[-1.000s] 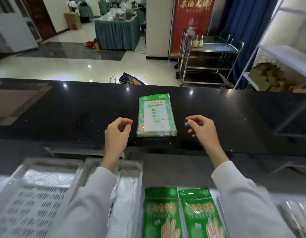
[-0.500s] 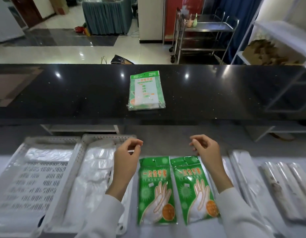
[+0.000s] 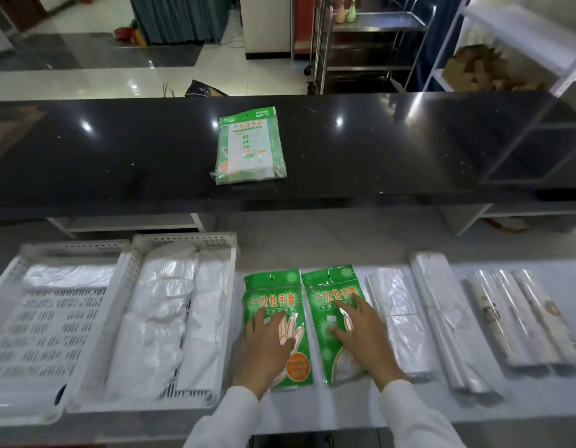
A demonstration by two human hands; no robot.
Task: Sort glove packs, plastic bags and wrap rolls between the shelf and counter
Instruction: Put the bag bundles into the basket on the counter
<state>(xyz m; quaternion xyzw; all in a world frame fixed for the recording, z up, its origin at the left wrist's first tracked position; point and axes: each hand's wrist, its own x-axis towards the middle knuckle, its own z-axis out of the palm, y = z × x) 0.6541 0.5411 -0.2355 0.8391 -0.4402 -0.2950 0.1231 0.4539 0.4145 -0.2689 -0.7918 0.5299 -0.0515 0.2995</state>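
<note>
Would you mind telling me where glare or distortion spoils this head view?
Head view: ceiling lights glint off the black counter; its edge bows from wide-angle distortion; sheen whitens the glove pack on it; both hands look sharp.

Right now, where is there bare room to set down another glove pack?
The black counter is bare on both sides of the lone glove pack. The lower white surface is crowded: trays of bags, two glove packs under the left hand and right hand, bag stacks, and rolls. Only its near strip is free.
</note>
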